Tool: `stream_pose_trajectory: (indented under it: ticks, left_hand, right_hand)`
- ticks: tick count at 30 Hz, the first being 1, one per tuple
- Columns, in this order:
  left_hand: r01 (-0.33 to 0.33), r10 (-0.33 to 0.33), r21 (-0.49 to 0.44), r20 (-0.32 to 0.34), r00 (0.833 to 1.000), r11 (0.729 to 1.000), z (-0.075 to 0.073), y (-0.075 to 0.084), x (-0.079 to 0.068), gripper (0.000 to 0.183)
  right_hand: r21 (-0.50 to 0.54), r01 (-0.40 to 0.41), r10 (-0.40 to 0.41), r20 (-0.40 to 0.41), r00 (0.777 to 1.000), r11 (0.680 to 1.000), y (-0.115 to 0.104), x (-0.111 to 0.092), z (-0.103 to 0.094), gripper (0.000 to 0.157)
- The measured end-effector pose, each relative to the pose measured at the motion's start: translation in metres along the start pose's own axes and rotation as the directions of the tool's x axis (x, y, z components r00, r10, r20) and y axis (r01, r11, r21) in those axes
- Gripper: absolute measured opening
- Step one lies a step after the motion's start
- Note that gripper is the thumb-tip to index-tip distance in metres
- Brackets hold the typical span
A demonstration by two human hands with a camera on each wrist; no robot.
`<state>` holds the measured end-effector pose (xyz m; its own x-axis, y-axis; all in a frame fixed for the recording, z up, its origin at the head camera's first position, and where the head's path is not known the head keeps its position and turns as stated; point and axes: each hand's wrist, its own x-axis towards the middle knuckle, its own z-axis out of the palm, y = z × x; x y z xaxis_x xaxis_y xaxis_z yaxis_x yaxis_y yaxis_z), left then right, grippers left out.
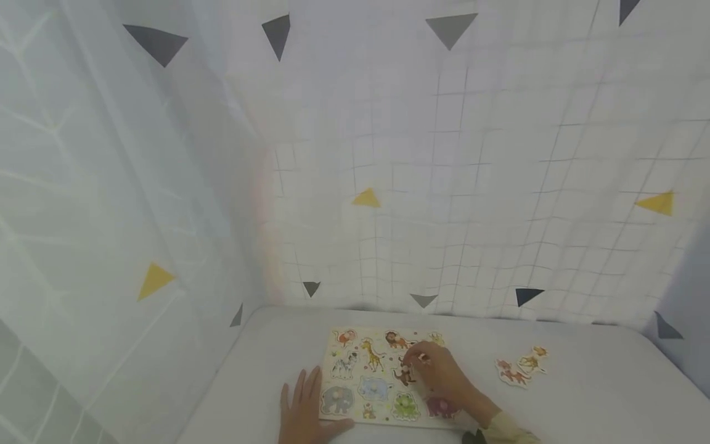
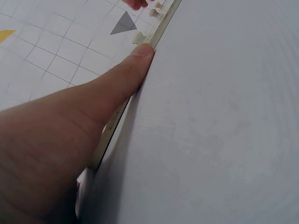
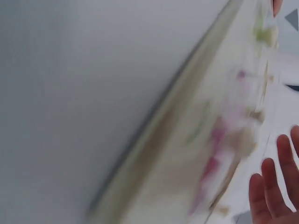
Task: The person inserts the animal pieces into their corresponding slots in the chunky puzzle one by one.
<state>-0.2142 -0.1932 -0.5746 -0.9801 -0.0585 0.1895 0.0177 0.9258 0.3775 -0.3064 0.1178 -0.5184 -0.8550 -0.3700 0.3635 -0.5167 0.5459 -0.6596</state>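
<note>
A wooden peg puzzle board [image 1: 355, 333] with animal pieces lies on the white table. My left hand [image 1: 304, 407] rests at its near left corner, fingers straight along the left side. Its thumb [image 2: 135, 60] lies against the board's front edge. Over the board's right half is my right hand [image 1: 440, 373], with thumb and index finger bent together at a brown animal piece [image 1: 405, 374]. Whether they pinch it I cannot tell. Its other fingers [image 3: 271, 191] extend loosely in the blurred right wrist view. Elephant [image 1: 337, 401], zebra [image 1: 345, 365] and frog [image 1: 406, 407] pieces sit on the board.
Two loose animal pieces, a reddish one [image 1: 511, 374] and a yellow-brown one [image 1: 534, 361], lie together on the table right of the board. White cloth walls [image 1: 471, 185] with grid lines and triangles stand behind and at the sides.
</note>
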Motion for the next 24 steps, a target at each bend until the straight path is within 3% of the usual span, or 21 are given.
stream_pose_trajectory:
  ticks: [3,7,13,17,24]
  left_hand:
    - [-0.001,0.001,0.003,-0.005,1.000,1.000,0.000,-0.001,0.000,0.134]
    - [-0.004,0.004,0.003,-0.008,1.000,1.000,0.000,0.000,0.000,0.133]
    - [-0.008,0.008,-0.001,-0.009,1.000,1.000,0.001,0.002,-0.001,0.132]
    - [-0.010,0.010,-0.008,-0.013,1.000,1.000,-0.001,0.002,-0.002,0.132]
    - [0.000,0.000,-0.030,0.001,1.000,1.000,-0.004,0.002,-0.002,0.133]
  right_hand:
    - [-0.013,-0.098,0.096,-0.075,0.992,0.995,0.010,-0.006,-0.010,0.012]
    - [-0.058,-0.124,0.114,-0.146,0.983,0.991,0.026,-0.014,-0.026,0.009]
    - [-0.175,-0.261,0.234,-0.158,0.959,0.949,0.046,-0.027,-0.063,0.010]
    - [-0.266,-0.299,0.256,-0.185,0.949,0.916,0.064,-0.036,-0.085,0.013]
    - [-0.292,-0.371,0.314,-0.225,0.922,0.882,0.088,-0.052,-0.119,0.018]
